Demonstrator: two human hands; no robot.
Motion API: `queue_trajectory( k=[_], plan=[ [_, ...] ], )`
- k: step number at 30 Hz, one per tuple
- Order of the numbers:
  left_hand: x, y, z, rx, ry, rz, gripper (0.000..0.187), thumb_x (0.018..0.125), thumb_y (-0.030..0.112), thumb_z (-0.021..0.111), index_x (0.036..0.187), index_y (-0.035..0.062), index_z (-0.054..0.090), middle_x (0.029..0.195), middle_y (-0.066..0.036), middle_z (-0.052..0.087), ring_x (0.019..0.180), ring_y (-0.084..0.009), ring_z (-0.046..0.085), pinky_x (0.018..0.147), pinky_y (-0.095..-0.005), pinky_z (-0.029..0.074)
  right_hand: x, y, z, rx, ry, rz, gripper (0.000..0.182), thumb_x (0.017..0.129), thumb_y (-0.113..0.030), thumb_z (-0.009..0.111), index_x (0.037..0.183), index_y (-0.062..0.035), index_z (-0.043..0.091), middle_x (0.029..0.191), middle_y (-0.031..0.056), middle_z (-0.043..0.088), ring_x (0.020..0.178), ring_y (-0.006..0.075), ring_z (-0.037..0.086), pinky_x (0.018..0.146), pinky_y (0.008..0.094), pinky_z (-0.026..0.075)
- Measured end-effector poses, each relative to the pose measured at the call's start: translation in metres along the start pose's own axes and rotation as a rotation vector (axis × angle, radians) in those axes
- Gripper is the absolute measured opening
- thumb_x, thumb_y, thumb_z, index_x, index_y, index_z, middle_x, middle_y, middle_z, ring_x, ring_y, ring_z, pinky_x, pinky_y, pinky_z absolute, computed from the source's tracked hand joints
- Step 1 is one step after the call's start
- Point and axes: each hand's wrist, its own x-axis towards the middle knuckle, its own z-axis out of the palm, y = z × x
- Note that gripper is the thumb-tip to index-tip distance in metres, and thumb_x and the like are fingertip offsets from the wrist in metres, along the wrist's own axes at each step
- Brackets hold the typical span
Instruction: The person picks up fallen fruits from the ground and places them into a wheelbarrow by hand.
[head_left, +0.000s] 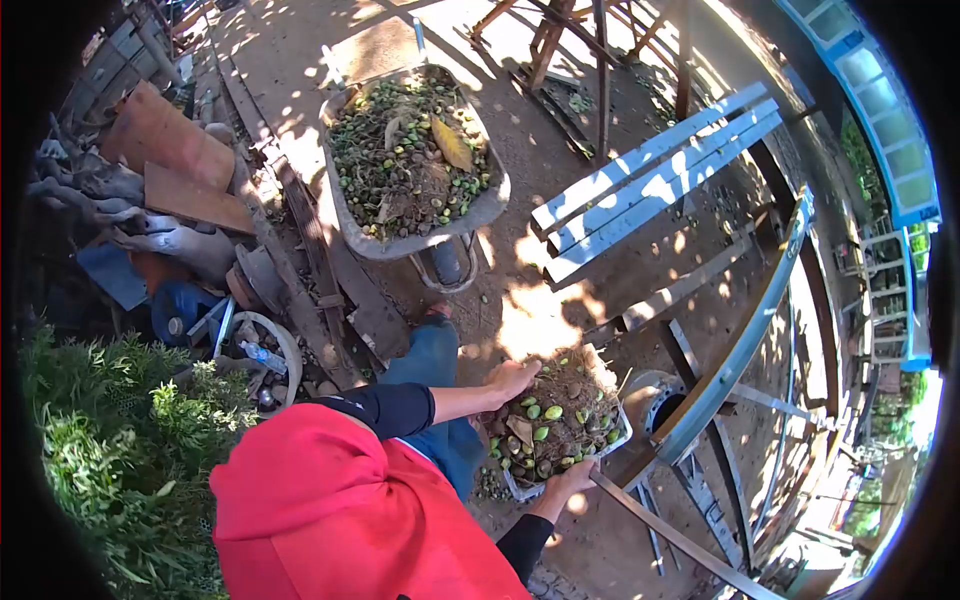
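Note:
A white crate (514,489) is heaped with brown plant debris and green and yellowish fruits. My left hand (513,381) is closed on its far-left edge, with the fingers partly hidden behind the debris. At the lower right corner, my right hand (572,478) grips the rim. The crate tilts somewhat between both hands, low over the dirt ground. Ahead stands a wheelbarrow (405,245) filled with similar small green fruits, dry debris and one large yellow leaf (452,143).
Grey metal beams (655,180) lie to the right of the wheelbarrow. A large curved metal piece (745,345) and a long bar (680,540) rise close beside the crate. Scrap and boards (200,195) pile up at left, above a green bush (120,450).

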Motion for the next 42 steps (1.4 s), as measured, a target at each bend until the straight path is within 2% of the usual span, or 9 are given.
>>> queue_trajectory(
  k=[9,13,15,23,31,34,36,37,42],
  plan=[
    [0.148,0.011,-0.275,-0.467,0.339,-0.064,0.065,0.085,0.064,0.055,0.082,-0.0004,0.063,0.101,-0.014,0.065,0.096,-0.0230,0.057,0.084,-0.0410,0.041,-0.132,-0.054,0.348,-0.355,-0.518,-0.309,0.026,0.081,-0.015,0.059,0.092,0.0080,0.062,0.083,0.0092,0.061,0.076,0.0186,0.054,0.070,0.0388,0.046],
    [0.217,0.028,-0.392,-0.821,0.266,0.110,0.064,0.089,0.065,0.050,0.115,0.0071,0.061,0.119,-0.012,0.062,0.112,-0.0242,0.056,0.097,-0.0424,0.042,-0.203,-0.092,0.517,-0.806,-0.839,-0.781,0.045,0.078,-0.031,0.062,0.091,0.0120,0.061,0.086,0.0306,0.065,0.084,0.0418,0.064,0.077,0.0452,0.048],
    [0.240,0.025,-0.448,-1.219,-0.171,0.099,0.062,0.091,0.065,0.048,0.123,0.0135,0.060,0.118,-0.008,0.061,0.105,-0.0204,0.058,0.092,-0.0418,0.046,-0.251,-0.097,0.594,-0.923,-0.854,-0.998,0.042,0.078,-0.032,0.060,0.087,0.0082,0.066,0.084,0.0338,0.064,0.088,0.0468,0.064,0.080,0.0494,0.049],
    [0.239,-0.058,-0.532,-0.738,0.411,0.311,0.076,0.096,0.053,0.047,0.150,0.0048,0.027,0.152,-0.013,0.033,0.137,-0.0263,0.034,0.109,-0.0367,0.028,-0.278,-0.172,0.820,-1.043,-1.123,-1.794,0.025,0.077,-0.026,0.058,0.079,-0.0033,0.069,0.080,0.0206,0.067,0.077,0.0407,0.065,0.072,0.0467,0.053],
    [0.164,-0.262,-0.407,-1.013,0.478,-0.057,0.069,0.091,0.059,0.051,0.145,0.0179,0.038,0.131,-0.008,0.056,0.116,-0.0234,0.054,0.089,-0.0445,0.042,-0.358,-0.295,0.726,-1.349,-1.000,-1.633,0.032,0.079,-0.019,0.056,0.100,0.0041,0.065,0.099,0.0312,0.064,0.100,0.0422,0.063,0.086,0.0459,0.051],
    [0.143,-0.394,-0.297,-0.912,0.490,-0.223,0.042,0.092,0.052,0.053,0.111,0.0144,0.058,0.084,0.002,0.057,0.062,-0.0171,0.052,0.047,-0.0392,0.040,-0.289,-0.283,0.686,-1.252,-0.949,-1.604,0.032,0.077,-0.019,0.054,0.093,0.0070,0.063,0.093,0.0314,0.064,0.093,0.0468,0.062,0.085,0.0518,0.049],
    [0.100,-0.453,-0.230,-0.510,0.395,-0.437,0.027,0.091,0.031,0.056,0.089,0.0080,0.071,0.079,-0.011,0.068,0.068,-0.0207,0.061,0.061,-0.0423,0.047,-0.231,-0.269,0.630,-1.195,-0.912,-1.576,0.033,0.079,-0.022,0.055,0.095,0.0068,0.061,0.095,0.0317,0.064,0.093,0.0467,0.062,0.083,0.0525,0.048],
    [0.048,-0.460,-0.216,-0.648,0.015,-0.511,0.042,0.093,0.050,0.051,0.114,0.0140,0.058,0.095,-0.012,0.061,0.081,-0.0325,0.062,0.062,-0.0540,0.048,-0.179,-0.251,0.614,-1.254,-0.901,-1.481,0.036,0.082,-0.025,0.058,0.098,0.0077,0.058,0.095,0.0308,0.065,0.092,0.0455,0.064,0.084,0.0513,0.051],
    [0.021,-0.428,-0.176,0.079,0.035,0.148,0.038,0.088,0.039,0.053,0.098,0.0062,0.069,0.103,-0.022,0.067,0.095,-0.0384,0.065,0.079,-0.0442,0.051,0.022,-0.167,0.382,-1.332,-0.509,-1.234,0.038,0.080,-0.018,0.058,0.110,0.0020,0.046,0.082,0.0282,0.065,0.082,0.0449,0.065,0.072,0.0512,0.053]
  ],
)
